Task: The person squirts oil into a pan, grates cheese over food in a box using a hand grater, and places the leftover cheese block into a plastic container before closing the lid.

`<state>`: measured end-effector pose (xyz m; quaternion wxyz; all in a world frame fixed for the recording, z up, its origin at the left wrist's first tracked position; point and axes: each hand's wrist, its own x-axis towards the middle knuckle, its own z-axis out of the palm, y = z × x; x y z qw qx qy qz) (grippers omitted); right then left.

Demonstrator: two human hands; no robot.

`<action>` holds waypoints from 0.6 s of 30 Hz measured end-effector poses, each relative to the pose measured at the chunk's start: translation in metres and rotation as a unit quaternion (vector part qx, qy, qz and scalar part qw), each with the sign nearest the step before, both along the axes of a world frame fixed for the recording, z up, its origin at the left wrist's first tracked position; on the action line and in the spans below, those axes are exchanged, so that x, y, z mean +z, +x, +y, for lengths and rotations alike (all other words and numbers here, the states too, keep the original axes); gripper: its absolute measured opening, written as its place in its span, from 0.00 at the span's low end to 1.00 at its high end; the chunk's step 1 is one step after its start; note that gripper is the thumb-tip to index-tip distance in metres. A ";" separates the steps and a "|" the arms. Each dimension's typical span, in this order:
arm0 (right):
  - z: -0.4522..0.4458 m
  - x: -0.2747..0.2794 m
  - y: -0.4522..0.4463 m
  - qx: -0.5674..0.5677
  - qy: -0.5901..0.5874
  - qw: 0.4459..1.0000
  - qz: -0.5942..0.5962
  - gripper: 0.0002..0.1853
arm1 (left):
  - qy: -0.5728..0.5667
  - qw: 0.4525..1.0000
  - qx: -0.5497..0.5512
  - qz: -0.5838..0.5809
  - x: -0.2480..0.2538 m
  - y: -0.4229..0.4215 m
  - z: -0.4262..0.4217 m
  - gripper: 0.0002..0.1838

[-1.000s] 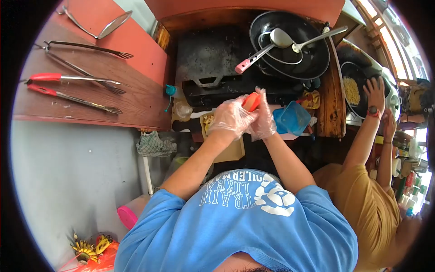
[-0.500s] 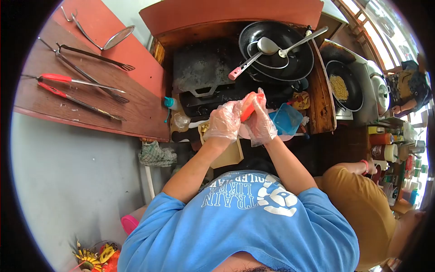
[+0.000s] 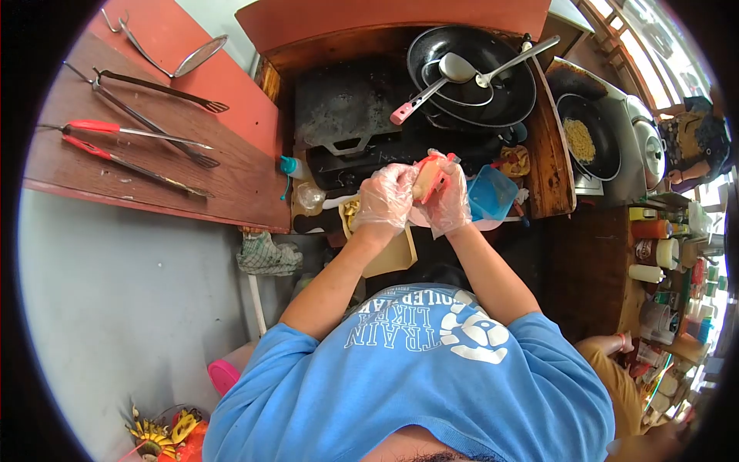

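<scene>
Both my hands wear clear plastic gloves and meet over the stove's front edge. Between them is a small red item with a pale, cream-coloured part; its exact kind I cannot make out. My left hand has its fingers curled against the pale side. Wrapped round the red side from the right is my right hand. Just beside the right hand stands a blue plastic container. Below the left hand lies a cream-coloured tray with yellowish pieces at its upper end.
Beyond my hands are a dark griddle and a black wok holding a spatula and a ladle. Red-handled tongs hang at left. At right, a pan holds yellowish food. Other people are at the right, one in brown clothing.
The item has turned in my hands, so more of its pale part shows. The person in brown at the right has shifted down and away.
</scene>
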<state>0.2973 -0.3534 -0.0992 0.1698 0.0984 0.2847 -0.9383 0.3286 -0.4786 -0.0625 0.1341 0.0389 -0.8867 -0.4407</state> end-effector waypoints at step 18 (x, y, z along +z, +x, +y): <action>-0.012 -0.055 -0.001 0.118 0.038 0.988 -0.088 0.10 | -0.213 0.968 -0.111 0.077 -0.039 0.035 -0.028 0.10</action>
